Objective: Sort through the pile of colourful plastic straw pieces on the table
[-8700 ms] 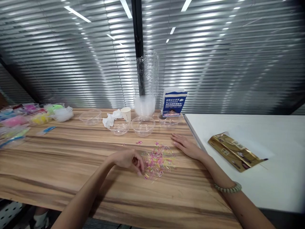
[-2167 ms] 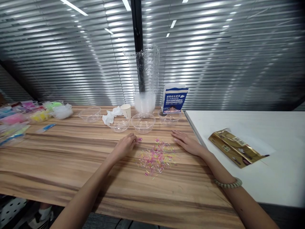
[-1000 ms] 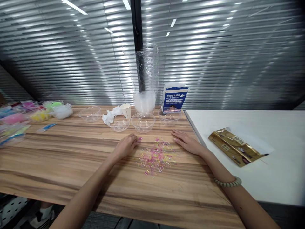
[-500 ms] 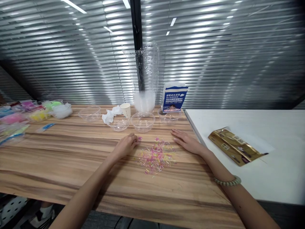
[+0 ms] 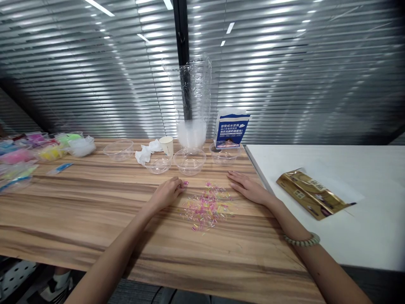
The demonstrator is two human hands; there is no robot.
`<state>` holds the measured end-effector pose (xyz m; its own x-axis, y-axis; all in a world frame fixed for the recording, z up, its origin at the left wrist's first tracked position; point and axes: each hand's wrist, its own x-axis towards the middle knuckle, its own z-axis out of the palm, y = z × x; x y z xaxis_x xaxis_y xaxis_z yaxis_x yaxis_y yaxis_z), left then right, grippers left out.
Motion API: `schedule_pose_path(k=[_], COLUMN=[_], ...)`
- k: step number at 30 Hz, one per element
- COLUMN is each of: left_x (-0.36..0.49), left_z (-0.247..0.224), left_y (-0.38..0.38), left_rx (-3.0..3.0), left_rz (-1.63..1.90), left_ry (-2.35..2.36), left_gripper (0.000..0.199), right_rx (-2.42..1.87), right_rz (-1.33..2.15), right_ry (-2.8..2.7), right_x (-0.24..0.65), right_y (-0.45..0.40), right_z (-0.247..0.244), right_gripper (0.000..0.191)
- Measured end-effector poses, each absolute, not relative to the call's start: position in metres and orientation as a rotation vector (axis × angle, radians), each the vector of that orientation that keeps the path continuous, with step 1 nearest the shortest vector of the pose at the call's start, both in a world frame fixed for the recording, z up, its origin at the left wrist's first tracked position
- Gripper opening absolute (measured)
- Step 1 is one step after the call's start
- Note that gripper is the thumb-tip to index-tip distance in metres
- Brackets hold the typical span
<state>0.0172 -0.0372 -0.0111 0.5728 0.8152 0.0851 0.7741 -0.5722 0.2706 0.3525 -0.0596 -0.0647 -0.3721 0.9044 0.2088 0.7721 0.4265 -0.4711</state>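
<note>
Across the wooden table (image 5: pixel 79 228), the right hand (image 5: pixel 248 188) is lying flat and open, fingers pointing to the far left, gripping nothing. Over on the left side, the left hand (image 5: pixel 167 193) is resting in a loose curl, and whether it is pinching anything, I cannot tell. Between the two, the scatter of coloured bits (image 5: pixel 209 207) is spreading loosely, with a small pink piece (image 5: pixel 186 183) sitting apart, right by that curled hand; touching or not is proving hard to call. The step in hand is looking like fine fingertip work, the right hand perhaps only steadying, and the next move is seemingly calling for a light, precise pinch. Now the hidden stuff: far left, plastic bags (image 5: pixel 52 152) are running out of view, far-side clear bowls (image 5: pixel 190 168) are melting into the wood, and single bits are blurring together.
</note>
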Motion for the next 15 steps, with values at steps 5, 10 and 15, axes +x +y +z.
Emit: schedule_pose_path(k=[5,10,15], left_x=[0.0166,0.0147,0.016], left_z=[-0.0117,-0.0148,-0.0144], left_y=[-0.0371,-0.0349,-0.0336], left_rx=[2.589,2.577,2.585], left_rz=[0.318,0.343,0.354], left_ry=[1.335,1.323,1.337], left_gripper=[0.02,0.018,0.016], right_rx=[-1.429,-1.443,-1.427], right_rz=[0.419,0.413,0.406], right_ry=[-2.253,-2.274,-2.275], right_x=[0.3521,0.3521,0.3525], right_y=[-0.0603,-0.0597,-0.0594], right_z=[-0.0639,-0.064,-0.0643], right_gripper=[0.058,0.059,0.059])
